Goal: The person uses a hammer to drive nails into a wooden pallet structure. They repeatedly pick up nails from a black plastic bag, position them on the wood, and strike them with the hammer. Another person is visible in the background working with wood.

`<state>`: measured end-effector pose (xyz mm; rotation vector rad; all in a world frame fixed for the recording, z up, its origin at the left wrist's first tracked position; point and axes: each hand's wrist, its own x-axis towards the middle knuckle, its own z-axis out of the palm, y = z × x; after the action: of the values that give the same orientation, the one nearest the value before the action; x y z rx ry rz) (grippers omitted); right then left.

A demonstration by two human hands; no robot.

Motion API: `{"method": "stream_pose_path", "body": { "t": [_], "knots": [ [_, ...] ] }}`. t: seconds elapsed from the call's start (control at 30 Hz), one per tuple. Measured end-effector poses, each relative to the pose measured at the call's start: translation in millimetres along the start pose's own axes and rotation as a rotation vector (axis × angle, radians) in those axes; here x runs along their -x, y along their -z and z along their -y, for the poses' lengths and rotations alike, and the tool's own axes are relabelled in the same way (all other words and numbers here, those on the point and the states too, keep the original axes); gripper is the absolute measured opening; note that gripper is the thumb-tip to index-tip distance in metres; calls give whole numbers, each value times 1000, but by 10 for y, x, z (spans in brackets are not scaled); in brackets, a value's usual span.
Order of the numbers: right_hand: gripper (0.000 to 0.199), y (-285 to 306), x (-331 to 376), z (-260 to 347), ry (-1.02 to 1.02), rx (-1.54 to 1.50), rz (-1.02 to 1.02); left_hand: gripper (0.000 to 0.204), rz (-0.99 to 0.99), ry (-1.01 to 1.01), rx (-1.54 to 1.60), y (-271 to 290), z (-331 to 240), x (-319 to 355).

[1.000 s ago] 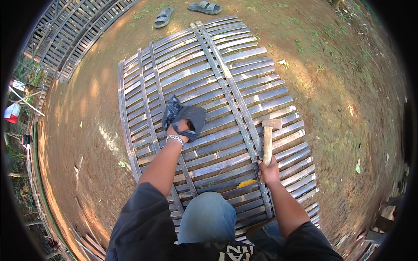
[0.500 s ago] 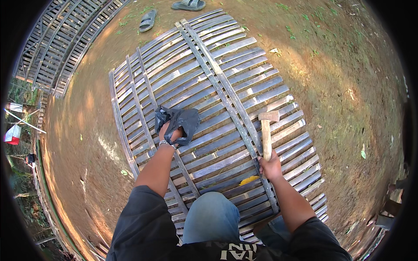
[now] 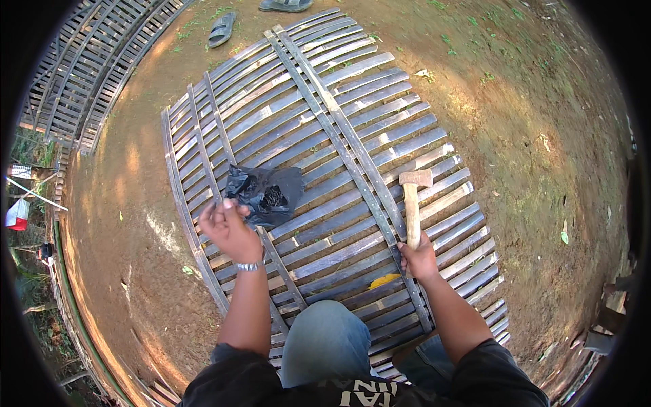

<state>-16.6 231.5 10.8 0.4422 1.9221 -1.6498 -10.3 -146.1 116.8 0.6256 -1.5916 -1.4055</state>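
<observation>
Nearest to me, a knee in blue denim (image 3: 325, 346) stood between the person's forearms, short of both sets of fingers. The right hand (image 3: 419, 262) was closed round the pale wooden handle of what looked like a hatchet (image 3: 412, 210), its rusty head pointing away beyond the fingers. Just left of those fingers and a little nearer, a yellow leaf (image 3: 384, 281) lay on the slats. The left hand (image 3: 234, 232) was raised with its fingers half curled; whether they pinched anything small, I couldn't tell. Right beside those fingertips, to their right, a black plastic bag (image 3: 283, 193) sat open, and the dark clump in its mouth might have been nails. Under both hands spread a slatted panel (image 3: 317, 254) of split poles, lying on the ground. By my reckoning much of it was done: the slats lay in close rows, long strips already crossed them, and dots like nail heads ran along the pair next to the right fingers. On the strips by the left fingers such dots were harder to make out, so whether any crossing lacked one I couldn't say. Well beyond the fingers, past the panel's far edge, two grey sandals (image 3: 221, 30) lay on bare brown earth (image 3: 522, 136) dappled with sun, and farther off to the left was another slatted structure (image 3: 88, 68).
</observation>
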Motion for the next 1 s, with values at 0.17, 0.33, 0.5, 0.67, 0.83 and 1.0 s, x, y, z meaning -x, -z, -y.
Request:
{"method": "stream_pose_path", "body": {
  "t": [0.17,0.33,0.5,0.67,0.83,1.0],
  "knots": [
    [35,-26,9,38,-20,-8,8,14,571,290,95,-204,-579,713],
    [37,-59,-6,37,-10,-21,-3,27,702,738,214,-314,196,1388],
    [36,-54,-7,27,-11,-41,3,24,616,746,-46,-458,693,1441],
    [38,1,-9,-1,-16,-70,15,17,536,287,-236,-1030,1039,996],
    [41,-10,-20,5,-25,-76,43,17,484,176,-430,-1520,1447,450],
    [42,-32,-19,47,-49,-57,52,11,369,-126,-555,-1710,1692,272]
  ]
}}
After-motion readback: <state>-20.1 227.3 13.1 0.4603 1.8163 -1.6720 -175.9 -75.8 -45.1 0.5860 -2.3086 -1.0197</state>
